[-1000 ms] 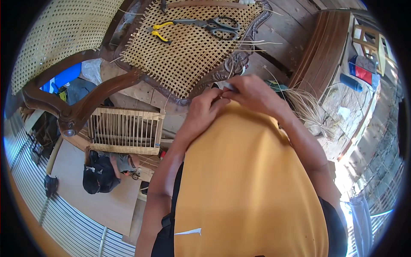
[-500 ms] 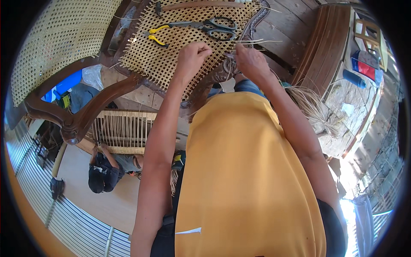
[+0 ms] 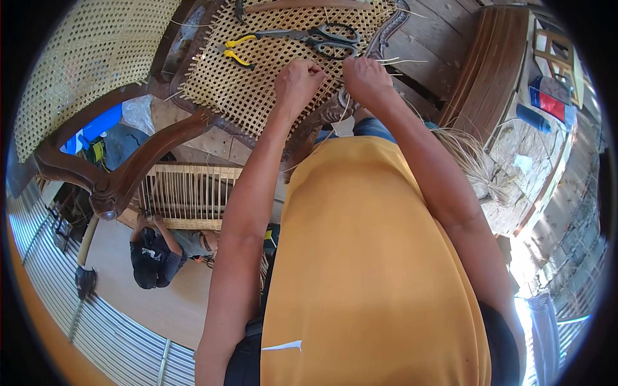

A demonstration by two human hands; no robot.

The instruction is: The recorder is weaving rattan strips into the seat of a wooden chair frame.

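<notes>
The woven cane seat point(image 3: 257, 96) of a carved dark wooden chair lies before me, open holes across its lattice. Over its near right part, my left hand point(image 3: 299, 83) is closed in a pinch; whatever sits between the fingertips is too small to see. Close beside it, above the carved rim point(image 3: 335, 110), my right hand point(image 3: 368, 80) is closed, knuckles up, with a thin cane strand point(image 3: 348, 103) trailing below its fingers. On the weave just beyond my hands lie black-handled scissors point(image 3: 331, 40) and yellow-handled pliers point(image 3: 239, 51). Farther back is a hammer point(image 3: 283, 5).
The chair's cane back point(image 3: 90, 71) and curved wooden arm point(image 3: 148, 145) rise at the left. A bundle of loose cane strands point(image 3: 473, 157) lies at the right by a wooden piece point(image 3: 483, 71). At the lower left, another person point(image 3: 154, 254) works at a slatted cane frame point(image 3: 190, 193).
My right hand has moved left and slightly up, closer to my left hand. The left hand has shifted a little right and up. The tools stay on the seat.
</notes>
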